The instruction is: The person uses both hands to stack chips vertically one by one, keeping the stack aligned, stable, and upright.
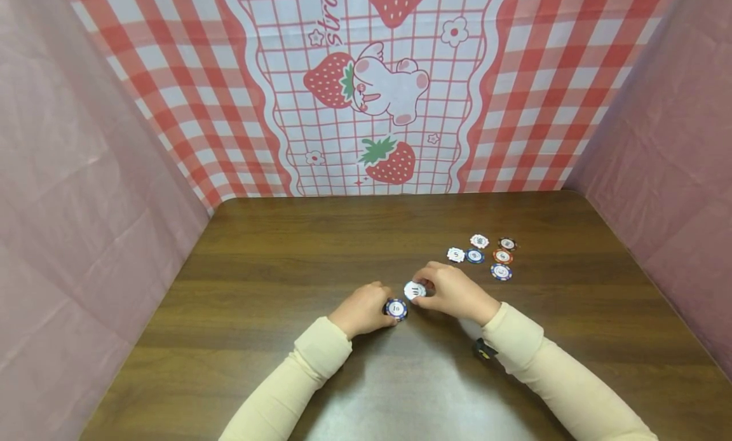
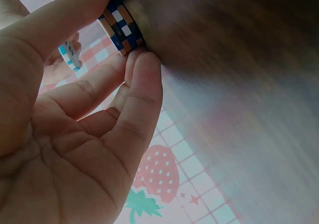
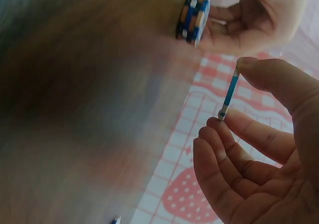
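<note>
Just below centre frame, at a wood-grained table [image 1: 286, 250], the left hand [image 1: 363, 309] grips a short round stack of blue-edged chips [image 1: 396, 309]; beside it, the right hand [image 1: 454, 293] pinches one thin white-faced disc [image 1: 415, 291], opened only to its width.

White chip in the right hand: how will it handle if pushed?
Probably stiff: the white chip looks unbent while the right hand pinches it. Likely light, given its thin edge. Might roll if stood upright, given its round outline.
</note>
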Available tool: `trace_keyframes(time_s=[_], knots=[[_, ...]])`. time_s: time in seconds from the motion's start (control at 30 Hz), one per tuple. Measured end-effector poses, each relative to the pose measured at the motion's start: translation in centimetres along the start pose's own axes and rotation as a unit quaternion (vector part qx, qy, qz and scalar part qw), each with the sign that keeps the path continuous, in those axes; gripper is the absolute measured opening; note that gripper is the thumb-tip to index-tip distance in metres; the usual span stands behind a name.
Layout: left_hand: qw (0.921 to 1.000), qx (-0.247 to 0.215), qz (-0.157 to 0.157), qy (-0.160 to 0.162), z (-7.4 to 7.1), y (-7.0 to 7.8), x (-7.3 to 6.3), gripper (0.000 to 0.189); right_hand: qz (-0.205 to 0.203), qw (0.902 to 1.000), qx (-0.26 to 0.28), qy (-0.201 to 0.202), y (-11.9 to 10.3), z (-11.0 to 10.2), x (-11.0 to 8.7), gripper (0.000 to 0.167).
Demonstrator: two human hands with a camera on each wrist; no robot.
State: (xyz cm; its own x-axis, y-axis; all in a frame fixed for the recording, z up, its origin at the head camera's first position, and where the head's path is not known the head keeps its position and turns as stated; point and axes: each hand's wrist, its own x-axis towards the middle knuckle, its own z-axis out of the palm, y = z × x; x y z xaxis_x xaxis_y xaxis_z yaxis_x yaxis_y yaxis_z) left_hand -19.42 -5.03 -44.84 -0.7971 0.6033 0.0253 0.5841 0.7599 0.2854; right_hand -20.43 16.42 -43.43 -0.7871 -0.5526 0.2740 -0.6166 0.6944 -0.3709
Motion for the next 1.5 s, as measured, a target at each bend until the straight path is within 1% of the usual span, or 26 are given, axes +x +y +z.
trace_keyframes(time_s=[0.07,0.2,0.37,0.5,0.83,1.03,1.5], knots=[[1.0,0.0,-0.001,-0.001,0.0,0.0,0.0,0.026,-0.012,0.9999,-0.001,-0.002,-0.2,0.4,0.1,0.027],[1.0,-0.002,-0.003,-0.003,0.0,0.0,0.1,0.026,-0.018,0.9996,-0.002,-0.02,-0.5,0.8,0.1,0.025],[1.0,-0.004,-0.003,-0.003,0.0,0.0,0.1,0.025,-0.011,0.9985,0.005,-0.052,-1.1,0.9,0.3,0.024],[1.0,-0.001,-0.001,-0.002,0.0,0.0,0.1,0.025,-0.012,0.9979,0.006,-0.064,-1.5,1.2,0.4,0.024],[1.0,0.006,0.001,-0.002,0.0,0.0,0.1,0.025,-0.029,0.9977,0.0,-0.061,-2.0,1.8,0.8,0.024],[1.0,-0.001,0.003,-0.001,0.0,0.0,0.0,0.027,-0.029,0.9974,0.001,-0.066,-2.1,2.1,1.0,0.025],[0.9998,0.004,0.015,0.008,0.1,-0.1,0.0,0.03,-0.038,0.9968,-0.007,-0.071,-2.4,2.5,1.1,0.023]])
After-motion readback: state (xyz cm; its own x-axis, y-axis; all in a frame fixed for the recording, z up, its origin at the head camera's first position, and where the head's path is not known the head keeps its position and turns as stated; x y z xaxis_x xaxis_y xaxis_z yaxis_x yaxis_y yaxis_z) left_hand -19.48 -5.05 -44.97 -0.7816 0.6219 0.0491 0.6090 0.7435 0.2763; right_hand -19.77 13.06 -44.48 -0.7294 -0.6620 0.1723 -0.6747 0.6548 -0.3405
